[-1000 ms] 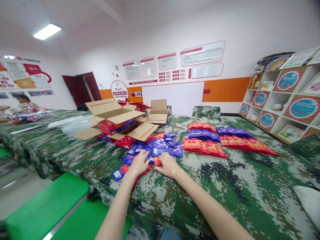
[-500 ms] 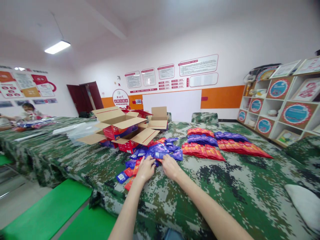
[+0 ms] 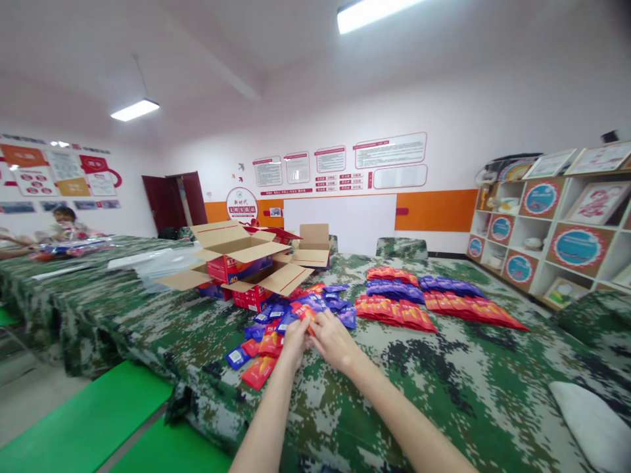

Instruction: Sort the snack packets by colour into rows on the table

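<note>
My left hand [image 3: 294,340] and my right hand [image 3: 331,338] meet over a loose pile of small red and blue packets. Between their closed fingers is a red packet [image 3: 306,315], its lower part hidden by the fingers. Around them lie more loose pieces, among them a blue packet [image 3: 237,358] and a red packet [image 3: 258,372] near my left forearm. To the right are overlapping rows: red packets [image 3: 394,311], blue packets [image 3: 394,289], and a longer red row [image 3: 473,309] behind which blue packets [image 3: 451,285] lie.
Open cardboard boxes [image 3: 246,272] stand behind the pile, with clear plastic bags [image 3: 167,266] to their left. A camouflage cloth [image 3: 394,387] covers the table. Green benches [image 3: 93,414] stand at front left. Another person [image 3: 64,223] sits at the far left. White shelves [image 3: 537,226] are at right.
My hands have come together and now hold a red packet raised slightly off the pile. Before, they were apart, reaching into the packets. The view has tilted up a little.
</note>
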`<state>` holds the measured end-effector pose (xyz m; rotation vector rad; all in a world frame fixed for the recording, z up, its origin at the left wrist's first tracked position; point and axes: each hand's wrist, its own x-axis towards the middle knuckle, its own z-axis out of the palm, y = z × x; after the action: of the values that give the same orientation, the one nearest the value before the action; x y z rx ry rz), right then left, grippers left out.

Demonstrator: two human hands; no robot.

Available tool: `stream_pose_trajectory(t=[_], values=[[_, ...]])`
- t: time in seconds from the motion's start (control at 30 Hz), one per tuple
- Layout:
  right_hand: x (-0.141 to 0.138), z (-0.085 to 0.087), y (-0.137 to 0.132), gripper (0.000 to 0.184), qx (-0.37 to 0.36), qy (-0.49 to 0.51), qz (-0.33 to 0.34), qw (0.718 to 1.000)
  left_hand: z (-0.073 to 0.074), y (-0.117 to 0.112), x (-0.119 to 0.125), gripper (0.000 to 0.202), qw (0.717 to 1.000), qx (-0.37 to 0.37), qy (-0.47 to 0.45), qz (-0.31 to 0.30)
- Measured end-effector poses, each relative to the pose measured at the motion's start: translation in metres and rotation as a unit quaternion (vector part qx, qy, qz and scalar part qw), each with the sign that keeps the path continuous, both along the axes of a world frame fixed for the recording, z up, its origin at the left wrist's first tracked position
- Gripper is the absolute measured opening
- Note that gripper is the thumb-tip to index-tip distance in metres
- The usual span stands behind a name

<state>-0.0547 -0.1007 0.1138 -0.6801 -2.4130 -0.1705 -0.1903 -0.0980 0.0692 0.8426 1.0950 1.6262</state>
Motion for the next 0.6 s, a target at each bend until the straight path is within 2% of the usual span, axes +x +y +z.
stream_pose_trajectory(t=[0.1,0.2,0.33,0.43,0.53,0.6], values=[[0.008,-0.012,0.014,0.022,-0.053,0.093,-0.022,0.994,-0.002,-0.005,0.002,0.04,1.0,0.008,-0.015,-0.011],[0.017,-0.012,0.043,0.027,-0.166,0.191,-0.068,0.965,-0.001,-0.011,0.006,0.043,0.998,-0.002,0.007,-0.067],[0.028,-0.001,0.076,0.032,-0.338,0.25,-0.005,0.907,-0.003,-0.012,0.018,0.048,0.981,-0.011,0.083,-0.174],[0.034,-0.002,0.091,0.03,-0.382,0.281,0.011,0.88,-0.007,-0.008,0.03,0.05,0.968,-0.03,0.146,-0.202],[0.042,-0.016,0.103,0.024,-0.397,0.285,-0.034,0.872,-0.011,-0.005,0.044,0.055,0.963,-0.024,0.169,-0.21],[0.052,-0.031,0.111,0.022,-0.394,0.289,-0.079,0.869,-0.012,-0.004,0.055,0.066,0.961,0.006,0.154,-0.231]])
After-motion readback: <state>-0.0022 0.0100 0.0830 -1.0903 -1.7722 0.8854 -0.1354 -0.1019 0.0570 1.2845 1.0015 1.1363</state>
